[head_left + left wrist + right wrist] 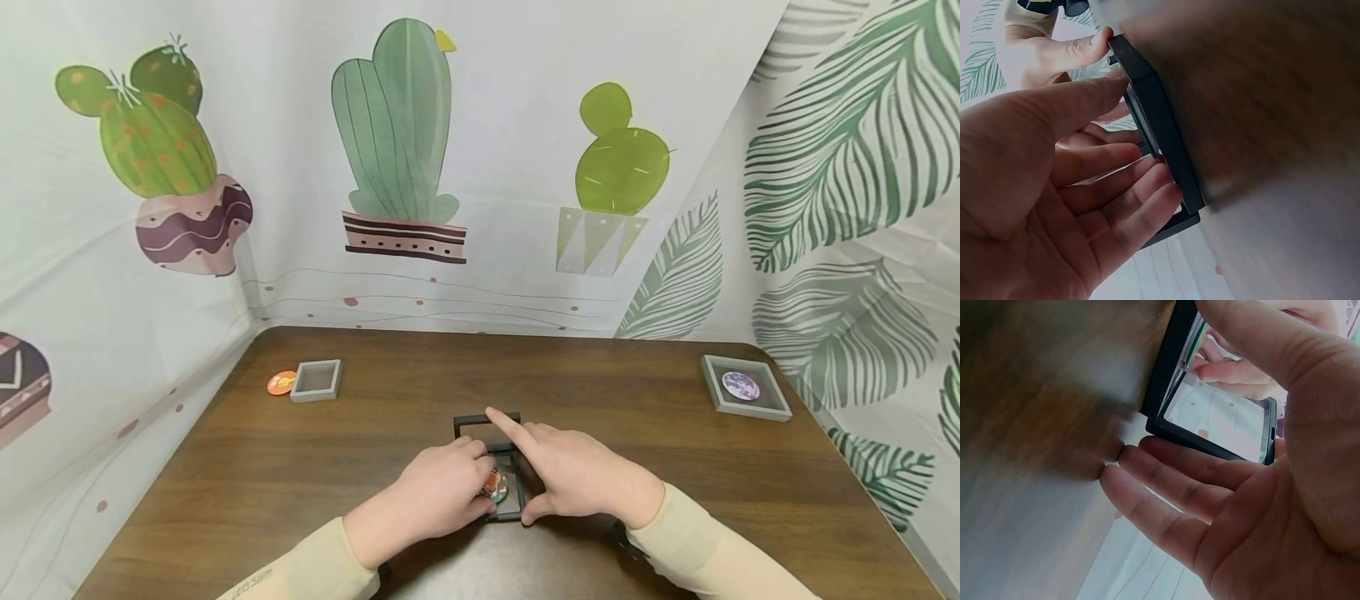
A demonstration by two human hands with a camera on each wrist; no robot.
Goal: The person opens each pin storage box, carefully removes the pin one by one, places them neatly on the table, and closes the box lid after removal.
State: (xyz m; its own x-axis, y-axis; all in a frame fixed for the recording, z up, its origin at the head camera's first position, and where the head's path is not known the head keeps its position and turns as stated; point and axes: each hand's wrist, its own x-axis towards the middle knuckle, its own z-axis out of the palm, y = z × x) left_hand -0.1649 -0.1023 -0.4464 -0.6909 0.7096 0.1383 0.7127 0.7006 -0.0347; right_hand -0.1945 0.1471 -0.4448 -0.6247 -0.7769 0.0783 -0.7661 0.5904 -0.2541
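Observation:
A hinged black display frame (pixel 522 481) with clear film panes lies opened on the table, its lid half (pixel 487 417) tilted up at the far side. Over the near half, my left hand (pixel 442 487) pinches a round red and green badge (pixel 497 485) between thumb and fingers. The badge's green edge (pixel 1141 128) shows edge-on at the film in the left wrist view. My right hand (pixel 581 471) holds the frame from the right, thumb at the near right corner, index finger across the lid's top edge. Its other fingers (pixel 1169 462) extend beside the lid.
A small grey frame (pixel 317 381) lies at the back left, partly over an orange round badge (pixel 281 383). At the back right is a larger grey frame (pixel 746 408) with a purple round badge (pixel 741 386). The brown wooden table (pixel 420 367) meets patterned cloth behind.

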